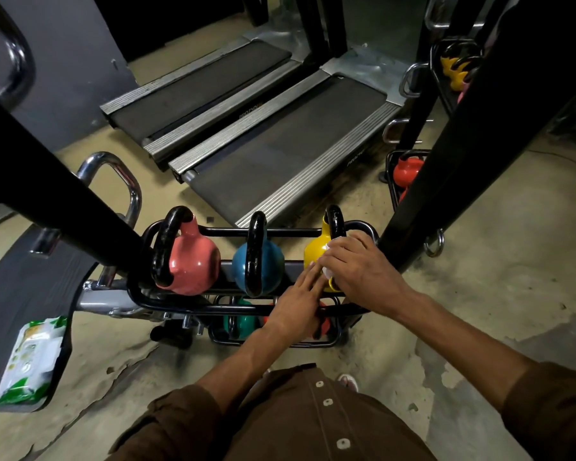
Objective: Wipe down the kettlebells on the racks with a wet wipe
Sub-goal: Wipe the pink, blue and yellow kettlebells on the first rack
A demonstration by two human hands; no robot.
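A black rack (280,231) holds three kettlebells on its top tier: pink (193,261), blue (270,266) and yellow (316,249), each with a black handle. My right hand (359,267) lies over the yellow kettlebell and presses a white wet wipe (330,246) against it, fingers curled over the wipe. My left hand (300,301) rests with straight fingers against the lower left side of the yellow kettlebell. On the lower tier a green kettlebell (243,322) and a red one (325,324) show partly under my arms.
A green-and-white wet wipe pack (30,359) lies on a grey pad at the left. A thick black post (64,197) crosses above the rack's left end. Two treadmills (263,128) stand behind. More kettlebells, red (408,171) and yellow (454,69), sit in racks at the right.
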